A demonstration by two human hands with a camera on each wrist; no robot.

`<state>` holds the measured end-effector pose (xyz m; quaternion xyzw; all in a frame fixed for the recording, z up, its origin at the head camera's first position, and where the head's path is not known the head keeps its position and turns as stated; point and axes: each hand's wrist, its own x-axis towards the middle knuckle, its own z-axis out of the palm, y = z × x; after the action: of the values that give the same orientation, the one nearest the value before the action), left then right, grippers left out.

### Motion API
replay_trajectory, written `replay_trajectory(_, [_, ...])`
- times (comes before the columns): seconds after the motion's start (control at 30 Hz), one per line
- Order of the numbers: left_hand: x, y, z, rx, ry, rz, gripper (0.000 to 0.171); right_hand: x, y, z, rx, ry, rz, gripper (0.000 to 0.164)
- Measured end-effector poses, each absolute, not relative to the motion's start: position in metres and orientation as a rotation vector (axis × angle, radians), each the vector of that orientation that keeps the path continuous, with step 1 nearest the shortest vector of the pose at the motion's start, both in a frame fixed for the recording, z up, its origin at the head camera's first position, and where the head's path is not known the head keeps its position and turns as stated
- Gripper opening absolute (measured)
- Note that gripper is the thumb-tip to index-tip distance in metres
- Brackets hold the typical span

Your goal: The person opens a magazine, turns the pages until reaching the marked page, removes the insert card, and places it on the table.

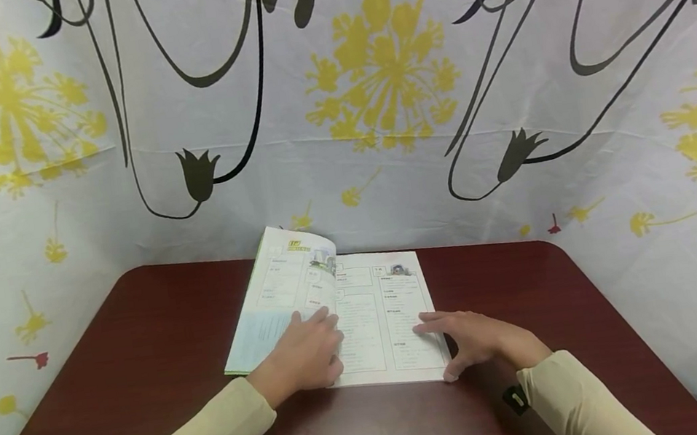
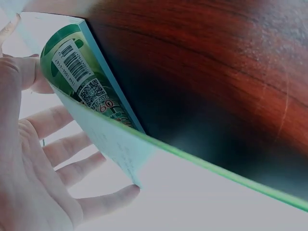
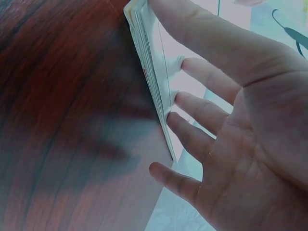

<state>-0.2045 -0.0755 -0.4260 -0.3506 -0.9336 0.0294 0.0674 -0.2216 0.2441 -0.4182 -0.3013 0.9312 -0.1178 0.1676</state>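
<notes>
An open book (image 1: 359,326) with printed text and small pictures lies on the dark red table. Its left side rises in a curve toward the spine. Across the lower part of that left page rests my left hand (image 1: 307,353), fingers reaching to the fold. The left wrist view shows its fingers spread over the page, beside a bent green cover (image 2: 74,72) with a barcode. My right hand (image 1: 480,338) touches the right page's outer edge with spread fingers. In the right wrist view, the thumb (image 3: 197,33) lies along the stacked page edges (image 3: 147,62).
The dark red wooden table (image 1: 145,376) has rounded far corners. Behind and beside it hangs a white cloth (image 1: 277,175) printed with yellow and grey flowers. A small black object (image 1: 516,399) sits at my right cuff.
</notes>
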Motion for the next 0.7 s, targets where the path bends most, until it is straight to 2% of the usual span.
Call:
replay_trajectory(0.23, [-0.2068,-0.0747,-0.4273,-1.005,-2.899,0.018,0.021,-0.2227,0.2450,-0.4189,-0.847,2.649,-0.349,0.085])
replay_trajectory(0.7, [-0.2089,-0.0679,-0.4316,-0.904,-2.901,-0.013,0.041,-0.2210,0.2469,-0.4212,-0.850,2.661,-0.388,0.081])
